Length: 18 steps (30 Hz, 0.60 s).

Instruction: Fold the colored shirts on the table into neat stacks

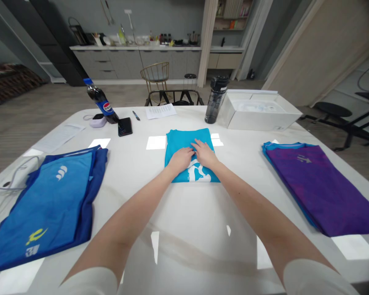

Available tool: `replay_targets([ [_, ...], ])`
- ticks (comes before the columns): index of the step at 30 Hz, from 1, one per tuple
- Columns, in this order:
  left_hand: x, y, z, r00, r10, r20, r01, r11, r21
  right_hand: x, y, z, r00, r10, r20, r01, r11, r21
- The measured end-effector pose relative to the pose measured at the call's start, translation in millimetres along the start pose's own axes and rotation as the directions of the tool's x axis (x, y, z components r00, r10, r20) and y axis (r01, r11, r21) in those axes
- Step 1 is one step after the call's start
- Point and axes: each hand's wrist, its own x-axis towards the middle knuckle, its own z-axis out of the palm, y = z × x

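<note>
"Beneath left hand (181, 159) and right hand (204, 153), touching both?"

"Yes: a turquoise folded shirt (184, 137), flat on the table (135, 166)."

"Nearer to either?"

"To neither. Long axis apparently straight ahead of the hands, though hard to judge."

"Holding anything?"

"No; laid flat on top, loosely extended, without a grip. Well left of the hands, blue clothes (61, 196); well right, a purple shirt (326, 188)."
</note>
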Motion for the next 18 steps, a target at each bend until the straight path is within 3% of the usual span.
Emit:
replay_targets([
  [2,-14,18,5.4,0.993,-0.117,-0.026,0.118,0.992,0.041,-15,-11,4,0.997,0.070,0.024,-0.071,0.996,0.048],
  [4,-27,31,11.1,0.977,-0.196,-0.078,0.202,0.977,0.074,-31,-22,9,0.987,0.157,-0.027,-0.155,0.987,0.050],
  [9,-52,35,16.1,0.944,-0.282,-0.173,0.300,0.950,0.087,-65,-37,15,0.977,0.161,-0.142,-0.168,0.985,-0.038],
  [18,-91,26,-2.2,0.988,-0.149,-0.024,0.151,0.980,0.129,-100,-25,2,0.999,0.012,-0.034,-0.015,0.994,-0.106],
])
